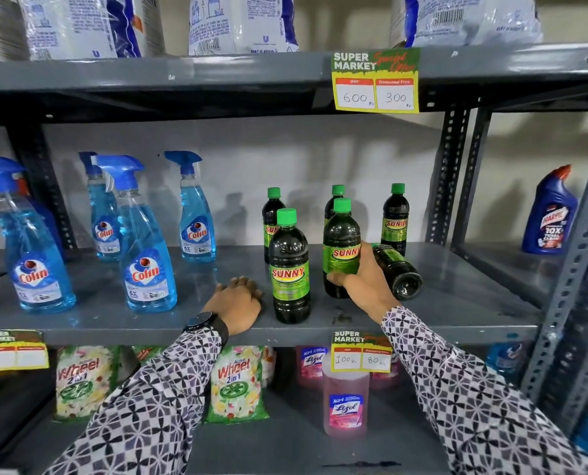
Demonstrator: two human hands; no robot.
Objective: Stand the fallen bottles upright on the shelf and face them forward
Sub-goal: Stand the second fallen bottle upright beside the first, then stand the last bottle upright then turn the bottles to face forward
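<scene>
While left hand rests flat, right hand clasps upright bottle

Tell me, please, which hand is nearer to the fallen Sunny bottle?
Right. The right hand grips an upright bottle just beside the fallen bottle; the left hand rests flat further left.

SUNNY is showing on the dark bottles, Colin on the blue sprays, and the upper price tag is reading 600 and 300.

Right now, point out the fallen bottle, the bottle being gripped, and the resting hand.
fallen bottle (398, 269), head view, its side
gripped bottle (341, 241), head view, above label
left hand (236, 299), head view, its back
</scene>
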